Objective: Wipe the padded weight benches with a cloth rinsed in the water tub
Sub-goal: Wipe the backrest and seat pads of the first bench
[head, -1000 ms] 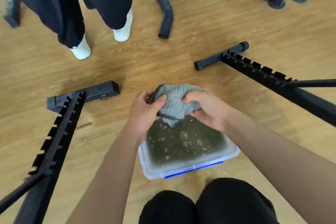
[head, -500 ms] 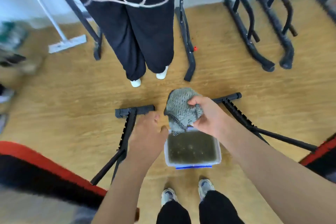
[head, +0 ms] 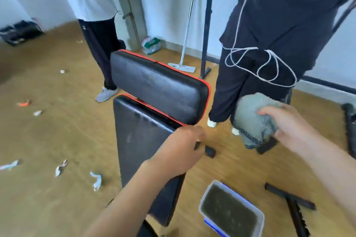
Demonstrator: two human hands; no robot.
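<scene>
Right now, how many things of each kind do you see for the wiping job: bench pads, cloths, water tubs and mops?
Black bench pads with red trim: 2, the back pad and the seat pad
Grey cloth, held in the right hand: 1
Water tub with murky water: 1
Flat mop leaning at the wall: 1
Total: 5

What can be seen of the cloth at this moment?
The cloth is a grey-green, fluffy, towel-like piece bunched into a ball, with a dark dotted mesh edge hanging from its lower side. The right hand holds it in a closed grip, fingers wrapped over its top and right side. It is up in the air, above the floor and beyond the water tub, to the right of the padded bench, touching neither. Whether it drips cannot be told through the blur.
</scene>
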